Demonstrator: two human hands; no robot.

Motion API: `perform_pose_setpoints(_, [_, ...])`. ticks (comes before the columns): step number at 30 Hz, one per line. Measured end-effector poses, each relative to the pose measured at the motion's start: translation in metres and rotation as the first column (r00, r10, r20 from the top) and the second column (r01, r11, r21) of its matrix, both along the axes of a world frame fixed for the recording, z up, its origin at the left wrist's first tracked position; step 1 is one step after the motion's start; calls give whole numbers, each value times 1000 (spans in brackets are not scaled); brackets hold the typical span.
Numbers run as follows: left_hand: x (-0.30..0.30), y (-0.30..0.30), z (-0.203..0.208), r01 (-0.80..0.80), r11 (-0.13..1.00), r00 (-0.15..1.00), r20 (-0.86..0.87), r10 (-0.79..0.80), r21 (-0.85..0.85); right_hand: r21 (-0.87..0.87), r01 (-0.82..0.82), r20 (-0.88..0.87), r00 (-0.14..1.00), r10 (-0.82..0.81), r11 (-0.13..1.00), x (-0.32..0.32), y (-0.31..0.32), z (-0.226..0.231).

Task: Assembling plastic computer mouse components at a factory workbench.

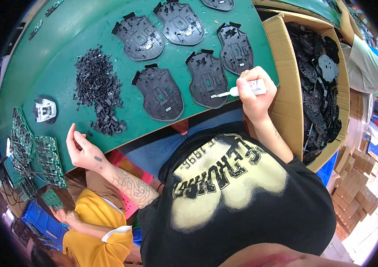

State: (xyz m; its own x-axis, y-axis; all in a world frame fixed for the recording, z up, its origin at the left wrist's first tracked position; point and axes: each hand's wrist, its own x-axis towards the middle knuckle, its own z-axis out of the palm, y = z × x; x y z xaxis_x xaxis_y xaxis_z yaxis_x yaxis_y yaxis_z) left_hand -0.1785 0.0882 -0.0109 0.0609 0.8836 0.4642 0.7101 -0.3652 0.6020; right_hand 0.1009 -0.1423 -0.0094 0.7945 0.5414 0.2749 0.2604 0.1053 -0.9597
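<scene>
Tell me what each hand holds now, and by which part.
The right hand holds a small white plastic tube by its body, nozzle toward a black plastic base plate. The left hand holds nothing.

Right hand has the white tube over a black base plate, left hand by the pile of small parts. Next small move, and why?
Probably lower the tube so its nozzle meets the base plate. The right hand holds it with the tip just over that plate's near edge. The left hand rests open at the green table edge beside the pile of small black parts, holding nothing, so it could pick one next.
</scene>
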Motion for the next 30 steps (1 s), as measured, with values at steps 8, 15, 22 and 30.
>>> perform_pose_setpoints(8, [1, 0, 0, 3, 1000, 1000, -1, -3, 1, -17, 35, 27, 999, -34, 999, 1, -1, 0])
perform_pose_setpoints(15, [-1, 1, -1, 6, 1000, 1000, 26, -5, -14, 37, 51, -202, 978, -42, 998, -10, 2, 11])
perform_pose_setpoints(22, [-1, 3, -4, 15, 1000, 998, 66, -15, 5, -60, -180, 53, 982, 183, 982, -37, 41, 33])
perform_pose_setpoints(30, [-4, 2, -3, 21, 999, 997, 73, -23, 29, -193, -213, 230, 939, 255, 958, -45, 63, 32])
